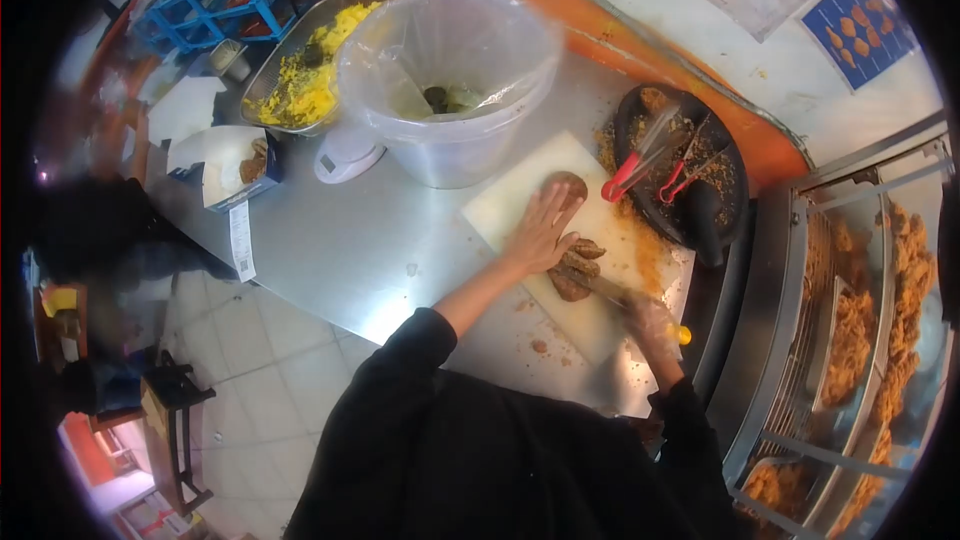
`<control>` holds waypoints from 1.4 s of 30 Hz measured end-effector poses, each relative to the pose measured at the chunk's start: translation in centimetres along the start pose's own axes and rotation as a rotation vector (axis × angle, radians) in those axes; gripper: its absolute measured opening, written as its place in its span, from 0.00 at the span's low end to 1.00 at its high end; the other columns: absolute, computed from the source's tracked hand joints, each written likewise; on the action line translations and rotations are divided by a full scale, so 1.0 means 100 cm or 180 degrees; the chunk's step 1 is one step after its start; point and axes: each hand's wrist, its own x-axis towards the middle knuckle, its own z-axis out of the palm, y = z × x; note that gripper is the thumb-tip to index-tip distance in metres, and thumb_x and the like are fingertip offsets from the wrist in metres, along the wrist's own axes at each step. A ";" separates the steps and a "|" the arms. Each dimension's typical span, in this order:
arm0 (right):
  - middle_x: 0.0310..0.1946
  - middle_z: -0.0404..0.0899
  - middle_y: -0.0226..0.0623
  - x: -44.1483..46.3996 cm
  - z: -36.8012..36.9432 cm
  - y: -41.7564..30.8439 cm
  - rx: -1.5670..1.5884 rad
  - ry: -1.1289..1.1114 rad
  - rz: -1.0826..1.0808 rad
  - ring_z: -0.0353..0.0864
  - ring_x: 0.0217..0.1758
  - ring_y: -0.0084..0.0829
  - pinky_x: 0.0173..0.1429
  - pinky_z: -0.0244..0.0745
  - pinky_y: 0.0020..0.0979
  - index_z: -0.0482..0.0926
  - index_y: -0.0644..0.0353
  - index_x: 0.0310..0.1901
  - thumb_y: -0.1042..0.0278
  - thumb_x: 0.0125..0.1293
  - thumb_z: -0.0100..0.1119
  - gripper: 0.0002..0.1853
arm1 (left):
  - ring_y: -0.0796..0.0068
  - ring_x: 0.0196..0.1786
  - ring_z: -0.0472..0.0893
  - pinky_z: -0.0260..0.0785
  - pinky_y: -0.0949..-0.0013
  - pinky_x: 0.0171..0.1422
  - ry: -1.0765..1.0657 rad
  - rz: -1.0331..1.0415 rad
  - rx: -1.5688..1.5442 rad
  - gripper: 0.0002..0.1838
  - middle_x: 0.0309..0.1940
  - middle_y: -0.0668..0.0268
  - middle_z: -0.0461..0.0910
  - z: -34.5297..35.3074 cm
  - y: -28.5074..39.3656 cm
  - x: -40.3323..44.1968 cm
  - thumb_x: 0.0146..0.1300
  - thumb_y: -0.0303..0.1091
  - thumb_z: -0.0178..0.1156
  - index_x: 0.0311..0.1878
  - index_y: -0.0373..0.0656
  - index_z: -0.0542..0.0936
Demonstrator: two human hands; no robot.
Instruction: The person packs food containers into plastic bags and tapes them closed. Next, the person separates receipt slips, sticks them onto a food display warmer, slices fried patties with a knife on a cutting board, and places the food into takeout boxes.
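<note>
My left hand (pixel 543 230) lies with its fingers spread on the white cutting board (pixel 510 190), fingertips at a round brown piece of food (pixel 568 188). Just below it are sliced brown pieces (pixel 572 283). A knife (pixel 603 287) reaches across these slices from my right hand (pixel 648 323), whose fingers are wrapped round its handle. Something yellow (pixel 684 335) shows beside my right hand. Brown crumbs are scattered over the board and the metal table (pixel 330 240).
A lined bucket (pixel 440 145) stands behind the board, a tray of yellow food (pixel 300 90) to its left. Red-handled tongs (pixel 622 177) lie in a black bowl (pixel 735 175) at right, near a fried-food cabinet (pixel 790 270). An open box (pixel 225 170) holds food; a person in black (pixel 100 230) is at left.
</note>
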 end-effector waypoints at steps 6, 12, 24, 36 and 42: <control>0.21 0.74 0.41 -0.007 -0.042 -0.006 -0.0251 0.0120 -0.0044 0.75 0.23 0.41 0.27 0.70 0.39 0.72 0.55 0.27 0.62 0.50 0.52 0.07 | 0.57 0.67 0.42 0.32 0.50 0.67 0.0121 -0.0079 -0.0006 0.29 0.64 0.53 0.45 -0.021 0.011 0.011 0.62 0.49 0.38 0.61 0.41 0.55; 0.19 0.74 0.44 -0.009 -0.019 -0.006 0.0347 -0.0063 -0.0216 0.76 0.25 0.43 0.28 0.70 0.40 0.73 0.56 0.26 0.70 0.48 0.50 0.03 | 0.59 0.68 0.39 0.28 0.51 0.67 -0.0075 -0.0179 -0.0012 0.30 0.64 0.54 0.44 -0.005 0.008 -0.010 0.62 0.51 0.35 0.63 0.44 0.51; 0.21 0.74 0.44 -0.032 -0.046 0.013 0.0204 0.0174 -0.0219 0.75 0.26 0.43 0.30 0.69 0.39 0.73 0.59 0.26 0.53 0.53 0.52 0.15 | 0.55 0.61 0.54 0.41 0.58 0.65 0.1493 -0.0168 -0.1794 0.24 0.55 0.52 0.58 -0.075 0.019 -0.002 0.62 0.46 0.40 0.54 0.37 0.62; 0.31 0.74 0.50 0.011 -0.058 -0.011 -0.0205 0.0933 0.0542 0.73 0.37 0.45 0.41 0.66 0.38 0.74 0.62 0.36 0.56 0.50 0.56 0.18 | 0.59 0.48 0.68 0.58 0.67 0.54 0.1564 -0.1341 -0.1082 0.13 0.43 0.55 0.69 -0.087 0.037 -0.155 0.59 0.32 0.46 0.45 0.37 0.70; 0.41 0.68 0.44 -0.032 -0.029 -0.081 0.0558 0.0041 -0.0984 0.64 0.49 0.42 0.52 0.56 0.42 0.74 0.59 0.41 0.46 0.41 0.62 0.29 | 0.60 0.46 0.69 0.60 0.67 0.52 0.1868 -0.1897 -0.1105 0.11 0.41 0.55 0.69 -0.082 0.061 -0.187 0.58 0.29 0.47 0.43 0.36 0.71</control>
